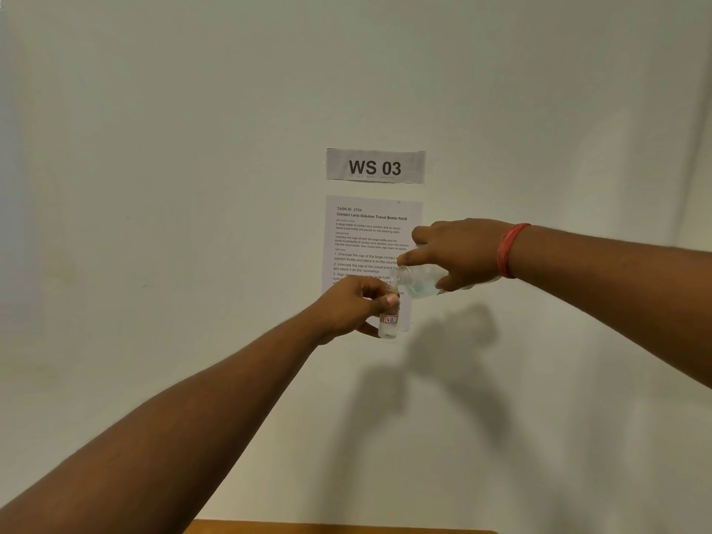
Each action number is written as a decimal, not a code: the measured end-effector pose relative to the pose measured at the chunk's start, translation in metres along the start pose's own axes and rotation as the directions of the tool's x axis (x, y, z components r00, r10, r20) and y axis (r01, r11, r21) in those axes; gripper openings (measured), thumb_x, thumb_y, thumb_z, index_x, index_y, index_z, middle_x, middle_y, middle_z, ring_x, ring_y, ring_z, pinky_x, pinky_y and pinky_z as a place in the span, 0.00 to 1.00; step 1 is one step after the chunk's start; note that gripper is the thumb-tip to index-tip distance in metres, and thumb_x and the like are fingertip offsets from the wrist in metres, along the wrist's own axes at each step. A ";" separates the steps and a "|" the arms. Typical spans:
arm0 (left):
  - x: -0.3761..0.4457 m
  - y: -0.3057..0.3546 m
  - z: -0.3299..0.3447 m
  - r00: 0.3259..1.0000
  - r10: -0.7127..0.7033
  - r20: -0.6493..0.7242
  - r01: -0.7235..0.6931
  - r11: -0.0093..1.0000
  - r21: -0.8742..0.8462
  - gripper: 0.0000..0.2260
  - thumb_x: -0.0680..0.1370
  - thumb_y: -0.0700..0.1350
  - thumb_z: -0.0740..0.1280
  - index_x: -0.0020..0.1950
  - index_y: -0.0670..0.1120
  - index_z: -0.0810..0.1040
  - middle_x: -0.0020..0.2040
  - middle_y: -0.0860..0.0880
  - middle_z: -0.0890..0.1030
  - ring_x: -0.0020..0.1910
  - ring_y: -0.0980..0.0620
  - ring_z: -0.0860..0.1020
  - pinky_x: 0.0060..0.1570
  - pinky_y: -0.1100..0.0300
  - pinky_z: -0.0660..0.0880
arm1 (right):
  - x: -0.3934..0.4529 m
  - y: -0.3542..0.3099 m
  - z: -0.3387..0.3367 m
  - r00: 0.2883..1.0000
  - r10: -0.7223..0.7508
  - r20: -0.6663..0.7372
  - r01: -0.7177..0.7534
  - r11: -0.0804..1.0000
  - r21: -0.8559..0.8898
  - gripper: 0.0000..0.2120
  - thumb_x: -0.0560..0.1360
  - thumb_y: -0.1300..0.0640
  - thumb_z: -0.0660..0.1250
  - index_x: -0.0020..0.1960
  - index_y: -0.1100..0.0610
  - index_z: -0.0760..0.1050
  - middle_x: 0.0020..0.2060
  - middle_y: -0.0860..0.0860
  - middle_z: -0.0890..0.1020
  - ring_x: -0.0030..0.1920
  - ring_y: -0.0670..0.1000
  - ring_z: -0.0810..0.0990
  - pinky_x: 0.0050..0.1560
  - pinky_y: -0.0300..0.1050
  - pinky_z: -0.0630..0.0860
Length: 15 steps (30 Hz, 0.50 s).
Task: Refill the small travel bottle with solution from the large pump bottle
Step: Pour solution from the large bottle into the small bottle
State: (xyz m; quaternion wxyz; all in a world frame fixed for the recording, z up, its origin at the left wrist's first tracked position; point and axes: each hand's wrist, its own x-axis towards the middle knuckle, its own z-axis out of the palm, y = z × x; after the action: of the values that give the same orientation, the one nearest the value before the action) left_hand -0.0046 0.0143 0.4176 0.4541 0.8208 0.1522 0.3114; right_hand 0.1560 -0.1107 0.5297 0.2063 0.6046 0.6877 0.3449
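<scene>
Your left hand (348, 306) holds the small travel bottle (389, 321) upright in the air in front of the wall, fingers (387, 299) clamped around its upper part, thumb across the neck. The bottle is clear, with a little label marked in red near its lower half. Your right hand (460, 252) grips the large bottle (416, 282) from above, fingers closed around its body, and holds it tipped almost on its side. Its open threaded mouth points left and sits just above and beside the top of the travel bottle. Clear liquid pools in the lower side of the large bottle. A red band (508, 250) circles your right wrist. Behind the hands, a printed instruction sheet (366, 240) hangs on the wall under a sign reading "WS 03" (375, 166). A strip of the tabletop (339, 528) shows at the bottom edge.
</scene>
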 end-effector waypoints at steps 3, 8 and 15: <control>0.001 0.000 0.001 1.000 0.002 -0.003 -0.002 1.000 0.004 0.10 0.82 0.43 0.68 0.57 0.38 0.81 0.56 0.41 0.84 0.51 0.49 0.84 0.44 0.54 0.84 | 0.000 0.002 0.001 1.000 0.001 -0.004 -0.001 1.000 0.009 0.35 0.75 0.46 0.69 0.77 0.41 0.56 0.66 0.50 0.68 0.60 0.52 0.72 0.48 0.43 0.72; 0.001 0.000 0.002 1.000 0.009 -0.003 -0.009 1.000 0.002 0.10 0.82 0.43 0.67 0.58 0.37 0.81 0.57 0.40 0.83 0.51 0.48 0.84 0.43 0.55 0.84 | 0.000 0.003 0.002 1.000 0.005 -0.006 -0.005 1.000 0.007 0.35 0.75 0.46 0.69 0.77 0.41 0.56 0.65 0.50 0.68 0.60 0.52 0.72 0.46 0.43 0.71; 0.001 0.001 0.001 1.000 0.018 0.001 -0.018 1.000 0.006 0.10 0.82 0.43 0.67 0.57 0.38 0.81 0.57 0.39 0.83 0.51 0.48 0.84 0.44 0.54 0.84 | -0.001 0.002 0.001 1.000 0.004 -0.011 -0.004 1.000 0.001 0.35 0.75 0.46 0.69 0.77 0.41 0.56 0.65 0.50 0.68 0.60 0.52 0.73 0.45 0.43 0.71</control>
State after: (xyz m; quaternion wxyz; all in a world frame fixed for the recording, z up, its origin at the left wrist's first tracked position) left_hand -0.0031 0.0136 0.4180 0.4490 0.8236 0.1453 0.3147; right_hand 0.1581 -0.1115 0.5304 0.2018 0.6042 0.6877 0.3484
